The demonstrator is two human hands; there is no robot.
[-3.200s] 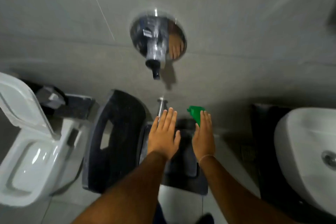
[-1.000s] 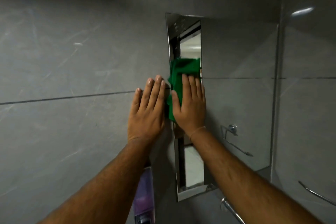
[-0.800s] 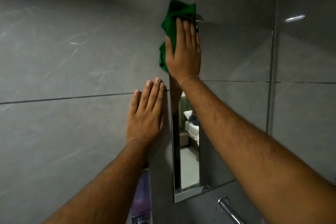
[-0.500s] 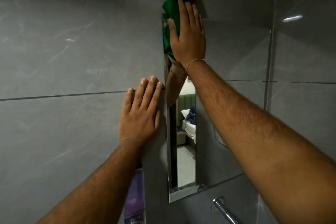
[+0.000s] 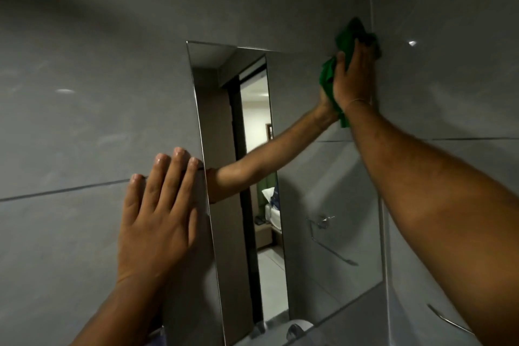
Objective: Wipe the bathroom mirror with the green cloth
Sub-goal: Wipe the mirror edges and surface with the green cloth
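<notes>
Your left hand point(image 5: 157, 222) lies flat and spread on the grey wall point(image 5: 84, 126), fingertips at the mirror point(image 5: 309, 177) edge, gripping nothing. Your right hand point(image 5: 352, 76) presses the green cloth point(image 5: 328, 73) against the mirror's top right corner. At that stretch the loose cloth could slip free, or your left fingertips could smudge the glass.

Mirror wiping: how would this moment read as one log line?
right hand: presses green cloth on mirror's top right corner | left hand: flat on wall beside mirror | step: wiping
</notes>
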